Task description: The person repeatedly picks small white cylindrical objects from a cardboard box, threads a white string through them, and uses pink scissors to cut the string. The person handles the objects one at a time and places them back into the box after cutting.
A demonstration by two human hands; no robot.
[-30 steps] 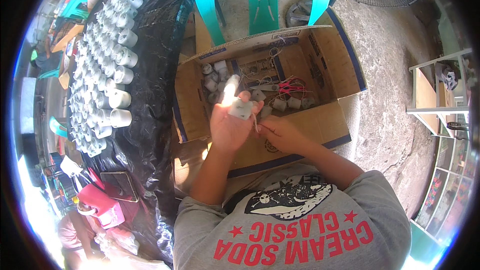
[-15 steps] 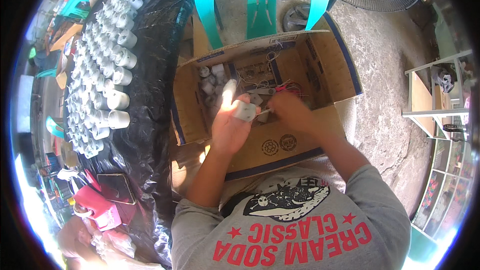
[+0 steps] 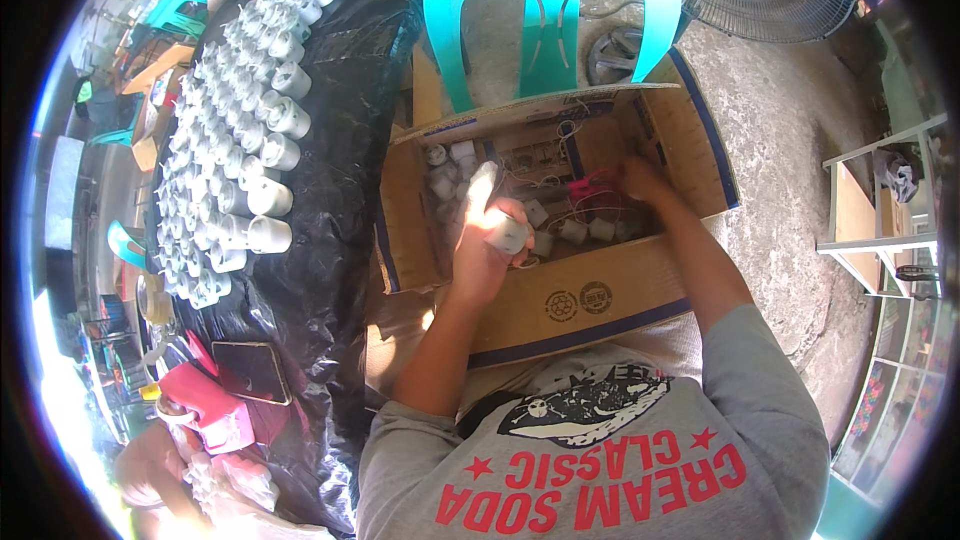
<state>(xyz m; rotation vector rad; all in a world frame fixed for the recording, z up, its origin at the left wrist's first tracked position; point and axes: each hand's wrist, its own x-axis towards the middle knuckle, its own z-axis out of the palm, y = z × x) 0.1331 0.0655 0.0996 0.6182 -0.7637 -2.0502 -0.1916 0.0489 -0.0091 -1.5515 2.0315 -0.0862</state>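
Fingers of the left hand (image 3: 487, 255) clench a white socket (image 3: 508, 233) above the cardboard box (image 3: 560, 305); the right hand (image 3: 640, 180), its grip unclear, has moved deeper inside.

Box (image 3: 560, 300) open at top, flaps folded out: way in from above free. Inside crowded, white parts (image 3: 585, 230) and wires (image 3: 590, 185) cover floor (bare cardboard only along walls). Left hand (image 3: 485, 255) over box's left half, right hand (image 3: 640, 180) deep at right half; narrow gap between them. Chair (image 3: 550, 20) close behind far flap blocks reach from that side. Worktop (image 3: 340, 190) left of box: rows of white cylinders (image 3: 250, 140) packed tight, phone (image 3: 250, 370) near edge; black strip beside box free.
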